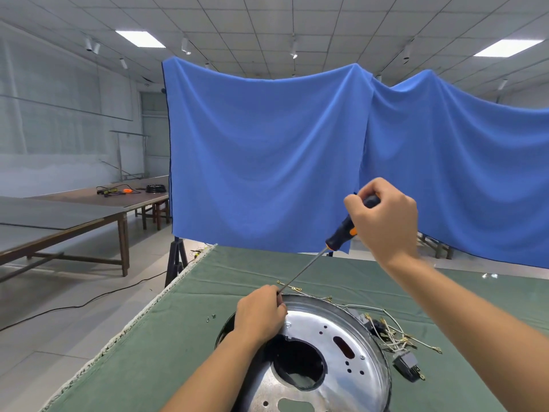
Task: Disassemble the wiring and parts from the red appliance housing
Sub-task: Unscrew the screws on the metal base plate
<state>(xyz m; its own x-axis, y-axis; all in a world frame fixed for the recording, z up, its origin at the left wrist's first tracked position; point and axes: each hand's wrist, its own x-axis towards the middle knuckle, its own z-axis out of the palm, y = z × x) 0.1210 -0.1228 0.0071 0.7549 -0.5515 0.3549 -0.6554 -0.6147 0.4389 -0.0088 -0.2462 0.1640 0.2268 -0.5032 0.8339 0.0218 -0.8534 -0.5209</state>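
The appliance housing lies on the green cloth with its shiny round metal plate (323,346) facing up; a large dark hole and several small holes pierce it. My right hand (386,218) grips the black and orange handle of a long screwdriver (341,236), raised and tilted. Its thin shaft slants down left to my left hand (261,315), which pinches the shaft near the tip at the plate's far rim. A bundle of pale wires with metal terminals (395,337) spills over the right rim. A black switch block (405,365) lies beside it.
Two small screws (211,318) lie on the green table cloth (184,337) left of the housing. The table's left edge drops to the floor, where a black cable runs. A blue curtain (267,159) hangs behind. Long wooden tables stand at the far left.
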